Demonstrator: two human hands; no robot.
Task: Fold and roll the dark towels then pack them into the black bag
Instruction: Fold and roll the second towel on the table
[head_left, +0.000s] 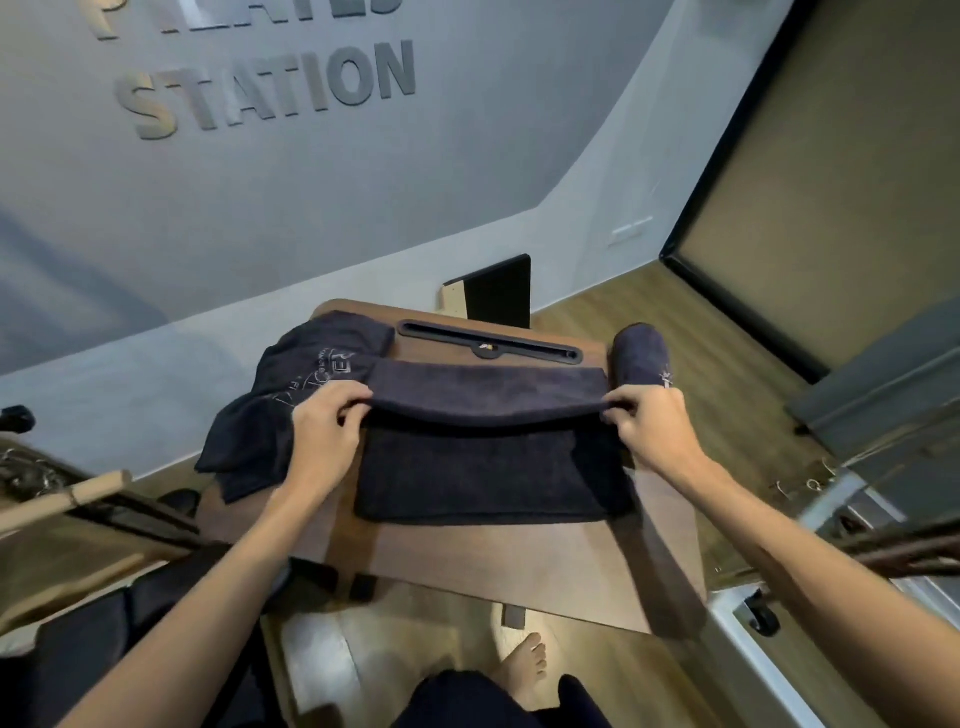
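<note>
Dark towel (483, 467) lies flat on the wooden tabletop (519, 566), its far edge lifted into a fold. Your left hand (324, 431) and right hand (652, 423) pinch that edge at opposite ends, fingers curled. One rolled towel (641, 353) sits beside your right hand.

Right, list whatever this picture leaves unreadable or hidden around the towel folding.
- Head view: pale print on the crumpled black fabric bag is too small and creased to read.
- Top line of grey raised wall lettering is cut by the frame edge.
- Both hands' fingertips, left hand and right hand, are hidden under the dark flat towel's fold.
</note>
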